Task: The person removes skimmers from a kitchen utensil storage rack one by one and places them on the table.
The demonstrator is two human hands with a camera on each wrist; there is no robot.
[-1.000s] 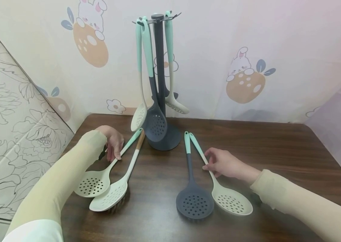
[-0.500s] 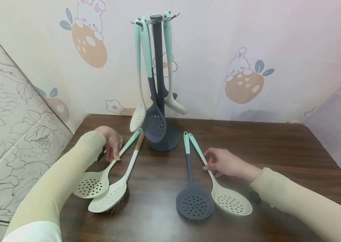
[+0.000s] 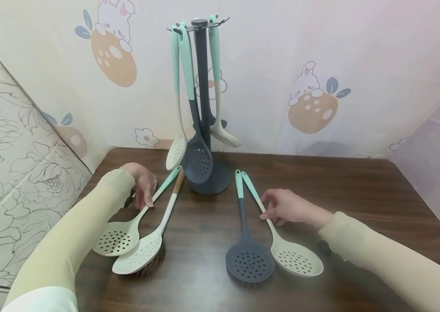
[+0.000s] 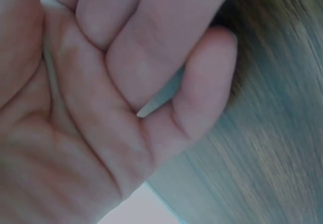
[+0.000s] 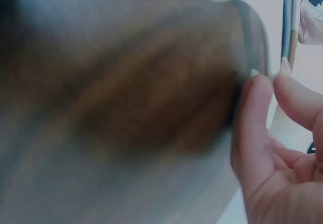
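My left hand pinches the shaft of a cream skimmer with a mint handle, lying at the table's left. In the left wrist view, the fingers curl toward the palm and the skimmer is mostly hidden. Beside it, a white slotted turner with a brown-and-white handle overlaps the skimmer's head. On the right side, my right hand holds the shaft of a cream slotted spoon between thumb and fingertips. A dark grey skimmer lies just left of that spoon, their mint handle ends close together.
A dark utensil stand rises at the back of the wooden table. From its hooks hang a cream slotted spoon, a dark slotted spoon and other mint-handled utensils. Behind it is a patterned cloth.
The head view shifts slightly, so the scene slides a little left. Both hands stay at the same utensils, which keep their places on the table.
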